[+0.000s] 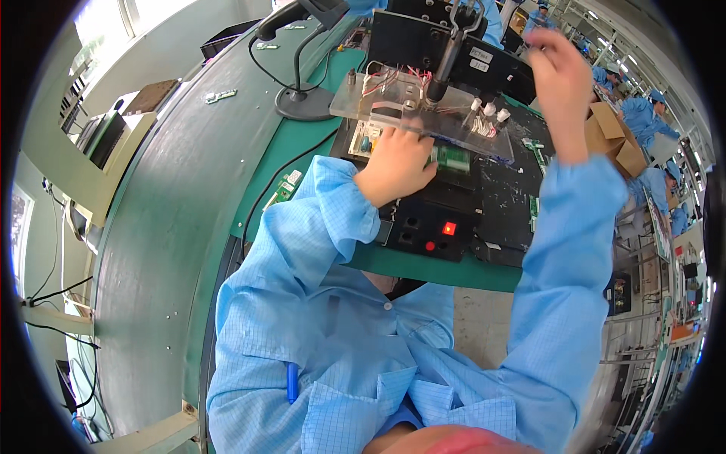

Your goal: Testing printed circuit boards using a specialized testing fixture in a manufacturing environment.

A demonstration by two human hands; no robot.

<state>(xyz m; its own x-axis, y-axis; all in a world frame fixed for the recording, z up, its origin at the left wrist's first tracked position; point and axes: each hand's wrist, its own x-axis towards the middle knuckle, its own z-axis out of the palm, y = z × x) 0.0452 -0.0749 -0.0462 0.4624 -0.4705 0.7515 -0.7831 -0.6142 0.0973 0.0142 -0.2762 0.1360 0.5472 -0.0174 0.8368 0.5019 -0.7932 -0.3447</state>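
Note:
My left hand [397,163] reaches palm down under the raised clear acrylic plate [416,113] of a test fixture. Its bent fingers are on a circuit board [364,142] in the fixture's bed, and the plate partly covers the fingertips. Beside my thumb, a green section of board [452,158] shows. My right hand [561,83] is raised to the right of the fixture, fingers half bent and apart, with nothing visible in it. Nearest to it is the upright toggle clamp [446,64] joined to the plate.
The fixture's black front panel [427,231] carries a lit red switch. A scanner stand [304,104] stands at left on the green mat. Loose circuit boards [283,189] lie left and right of the fixture. A long green conveyor [162,250] runs along the left. A cardboard box [611,140] and co-workers are farther right.

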